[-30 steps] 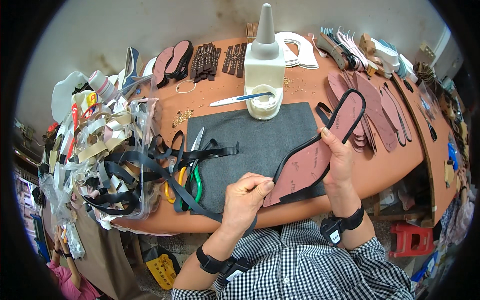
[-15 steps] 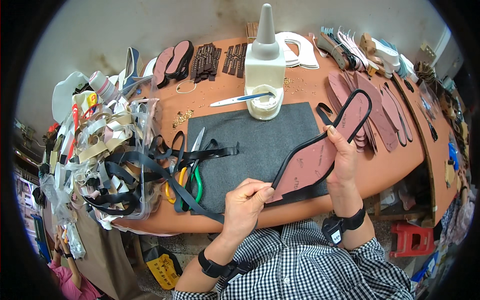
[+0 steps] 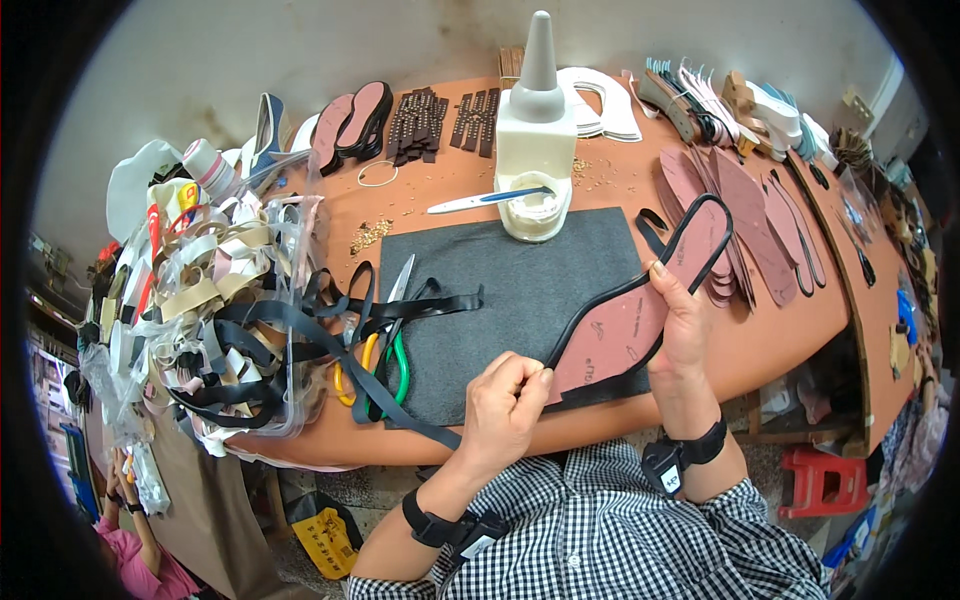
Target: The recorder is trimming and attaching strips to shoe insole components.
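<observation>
A pink shoe insole with a black strip along its edge is held slanted above the dark mat. My right hand grips the insole near its waist, thumb on top and fingers underneath. My left hand is closed at the near end, pinching the black strip beside the insole's lower corner. Those left fingertips partly hide the strip's end. Left of the hands, scissors with orange and green handles lie among black strips.
A white glue bottle with a cup stands behind the mat, a brush across it. A clear bin of strips is at left. Pink insoles lie stacked at right. A red stool stands below the table; another person is at lower left.
My left hand has shifted slightly up and right along the edge, its fingers curled more tightly. The insole has tipped a little, its far end lower and nearer.
</observation>
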`<state>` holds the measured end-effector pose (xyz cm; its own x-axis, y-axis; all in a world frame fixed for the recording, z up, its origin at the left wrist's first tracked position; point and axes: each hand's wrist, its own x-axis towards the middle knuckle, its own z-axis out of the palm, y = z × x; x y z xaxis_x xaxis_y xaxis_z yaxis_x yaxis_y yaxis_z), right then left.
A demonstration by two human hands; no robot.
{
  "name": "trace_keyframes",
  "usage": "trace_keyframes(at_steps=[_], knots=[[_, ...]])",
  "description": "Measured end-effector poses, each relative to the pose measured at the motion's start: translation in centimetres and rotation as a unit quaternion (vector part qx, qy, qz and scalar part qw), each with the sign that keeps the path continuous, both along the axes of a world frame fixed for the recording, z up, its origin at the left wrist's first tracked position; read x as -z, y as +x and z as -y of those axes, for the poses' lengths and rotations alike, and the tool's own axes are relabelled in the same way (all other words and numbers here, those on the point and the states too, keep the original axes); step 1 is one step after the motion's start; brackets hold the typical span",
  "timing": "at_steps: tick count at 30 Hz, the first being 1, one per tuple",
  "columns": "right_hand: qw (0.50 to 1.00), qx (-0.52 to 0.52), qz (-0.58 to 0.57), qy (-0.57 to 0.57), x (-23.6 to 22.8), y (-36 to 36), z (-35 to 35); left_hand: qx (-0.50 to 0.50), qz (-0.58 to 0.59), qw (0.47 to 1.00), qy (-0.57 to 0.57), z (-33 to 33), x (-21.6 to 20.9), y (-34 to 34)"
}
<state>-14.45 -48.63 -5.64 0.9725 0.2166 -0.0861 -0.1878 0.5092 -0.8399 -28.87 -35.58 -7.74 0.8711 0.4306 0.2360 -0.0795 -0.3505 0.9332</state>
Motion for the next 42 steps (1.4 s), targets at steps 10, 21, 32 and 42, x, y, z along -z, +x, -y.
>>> trace_keyframes(at_steps=[10,21,32,42], knots=[[0.95,0.176,0.21,-0.153,1.8,2.6,2.2,-0.016,0.011,0.999,0.048,-1.8,-0.4,1.1],[0.591,-0.3,0.612,-0.43,-2.9,-0.8,-0.1,0.056,0.029,0.972,0.227,-1.2,-1.6,0.9],[0.684,-0.401,0.421,-0.441,-3.5,-0.2,0.5,0.225,-0.163,0.895,-0.349,-4.9,-1.0,-1.4],[0.703,-0.562,0.215,-0.378,-3.0,-2.5,0.9,0.062,0.08,0.949,-0.297,-9.1,-5.5,-3.6]])
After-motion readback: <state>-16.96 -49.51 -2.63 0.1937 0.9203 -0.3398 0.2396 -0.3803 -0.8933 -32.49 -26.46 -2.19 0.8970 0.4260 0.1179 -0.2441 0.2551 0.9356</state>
